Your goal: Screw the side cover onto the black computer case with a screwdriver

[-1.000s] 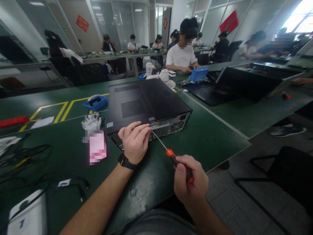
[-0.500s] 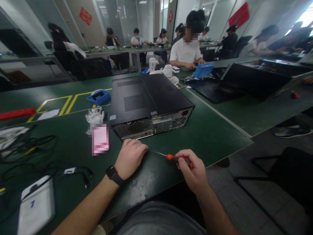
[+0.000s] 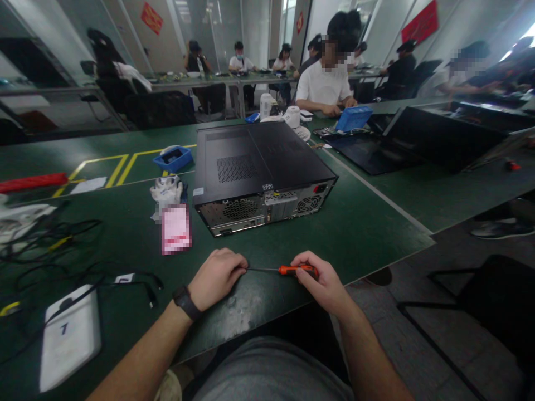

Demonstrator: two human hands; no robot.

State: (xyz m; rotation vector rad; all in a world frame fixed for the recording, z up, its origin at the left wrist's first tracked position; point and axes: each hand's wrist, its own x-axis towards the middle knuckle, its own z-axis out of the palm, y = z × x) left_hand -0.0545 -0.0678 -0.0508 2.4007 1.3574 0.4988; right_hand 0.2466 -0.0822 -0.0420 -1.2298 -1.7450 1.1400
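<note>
- Pinching orange handle of screwdriver (image 3: 292,270) with right hand (image 3: 324,283), tool level just above table (image 3: 359,234), near front edge.
- Resting left hand (image 3: 217,274) on table, curled shut, fingertips at shaft tip; cannot tell if anything small inside.
- Just beyond: computer case (image 3: 259,161), rear panel toward hands, untouched.
- Risk: pricking left fingers with tip; dropping tool over edge if pinch loosens.

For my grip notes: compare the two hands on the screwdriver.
The left hand curls at the screwdriver shaft's tip; the right hand pinches its orange handle. The left wrist wears a dark watch; the right wrist is bare. Both rest on the green table, before the computer case.
</note>
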